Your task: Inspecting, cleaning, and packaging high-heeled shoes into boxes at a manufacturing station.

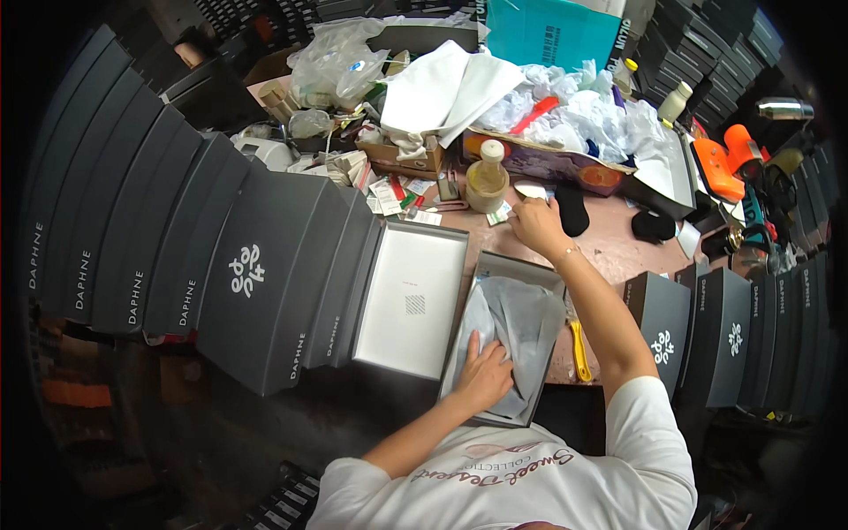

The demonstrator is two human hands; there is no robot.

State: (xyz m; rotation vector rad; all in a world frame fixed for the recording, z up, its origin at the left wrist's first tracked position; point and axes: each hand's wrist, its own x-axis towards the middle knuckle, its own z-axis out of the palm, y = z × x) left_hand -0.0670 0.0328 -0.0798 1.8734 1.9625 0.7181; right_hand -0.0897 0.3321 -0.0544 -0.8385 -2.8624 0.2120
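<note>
In front of me an open dark grey shoebox (531, 408) is lined with pale grey tissue paper (528, 314). My left hand (486, 375) lies on that paper, its fingers apart and pressing lightly on it. What the paper covers is hidden. Beyond the box, my right hand (536, 223) reaches to the table top, fingers bent and drawn together. It is just right of a jar with a pale cap (487, 181), near a small white oval piece (530, 189). Whatever is between those fingertips is too small to tell. A box lid (413, 300), white inside, lies left of the shoebox.
Stacked dark shoeboxes (265, 274) rise at left, with more boxes (720, 336) at right. A yellow-handled tool (579, 352) lies beside the open box. Black items (572, 210), paper tags (386, 196) and a tray of crumpled white paper (609, 115) occupy the far side.
</note>
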